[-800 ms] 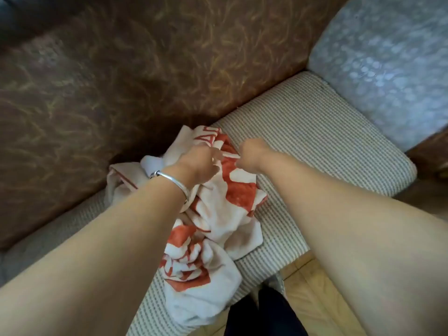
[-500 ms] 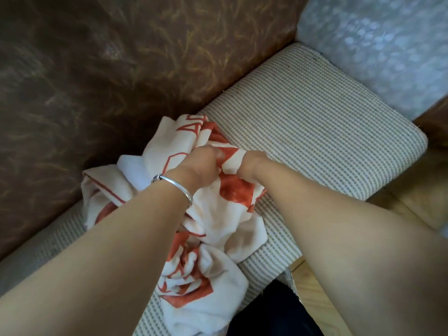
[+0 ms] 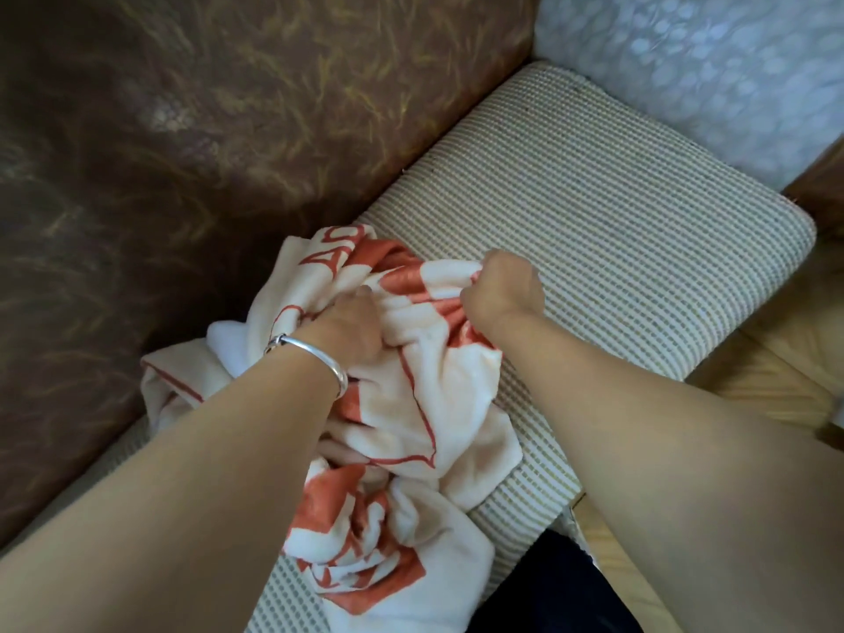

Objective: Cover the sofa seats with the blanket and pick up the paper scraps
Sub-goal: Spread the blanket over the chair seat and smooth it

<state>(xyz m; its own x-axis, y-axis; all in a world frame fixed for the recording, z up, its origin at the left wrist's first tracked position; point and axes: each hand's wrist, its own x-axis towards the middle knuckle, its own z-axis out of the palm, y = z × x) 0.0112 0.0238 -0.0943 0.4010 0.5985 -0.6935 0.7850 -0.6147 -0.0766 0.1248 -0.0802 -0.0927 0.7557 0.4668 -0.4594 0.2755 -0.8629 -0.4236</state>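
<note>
Head view: a person stands over a sofa with both bare forearms reaching down to a crumpled blanket.
Blanket (image 3: 411, 404): white with orange-red print, bunched in a heap on the left part of the seat cushion (image 3: 616, 212), against the brown backrest (image 3: 228, 130); its lower folds hang over the front edge.
Left hand (image 3: 351, 326): fingers curled into the cloth, gripping a fold; a silver bracelet (image 3: 319, 358) sits on the wrist.
Right hand (image 3: 504, 285): closed as a fist around the blanket's upper edge.
Change from 0.5 s ago: the hands, then almost touching, are now apart; the right one has moved rightward, and a band of cloth is stretched between them.
Surroundings: a pale patterned cover (image 3: 708, 61) at upper right, and wooden floor (image 3: 776, 372) beside the seat.
</note>
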